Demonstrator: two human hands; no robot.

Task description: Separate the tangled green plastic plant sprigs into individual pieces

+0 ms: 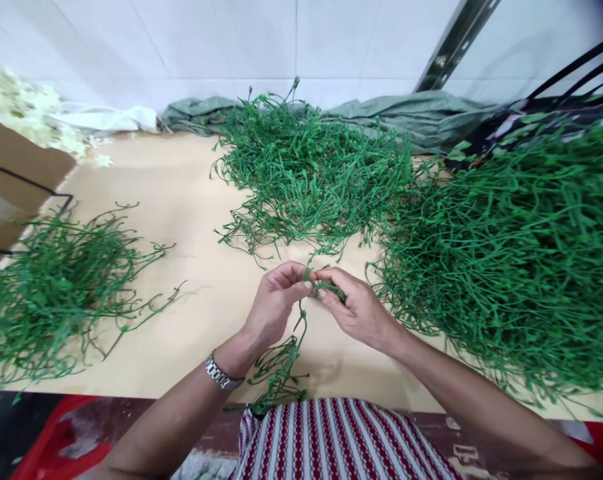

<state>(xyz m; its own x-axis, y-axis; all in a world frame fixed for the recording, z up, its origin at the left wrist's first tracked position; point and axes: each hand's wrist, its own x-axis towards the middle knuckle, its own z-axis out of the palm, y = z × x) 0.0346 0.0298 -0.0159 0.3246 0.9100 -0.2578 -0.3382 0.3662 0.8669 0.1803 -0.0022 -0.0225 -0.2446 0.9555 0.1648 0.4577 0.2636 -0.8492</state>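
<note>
A thin green plastic stem (pixel 301 313) with branching, curling sprigs is hanging down over the near edge of the surface (pixel 181 200), its top pinched between both hands. The left hand (pixel 276 303) is gripping it with thumb and fingertips; the right hand (pixel 356 310) is pinching it from the other side. Piles of like stems are lying toward the left edge (pixel 56 287), the far edge (pixel 306 173) and the right edge (pixel 511 260).
</note>
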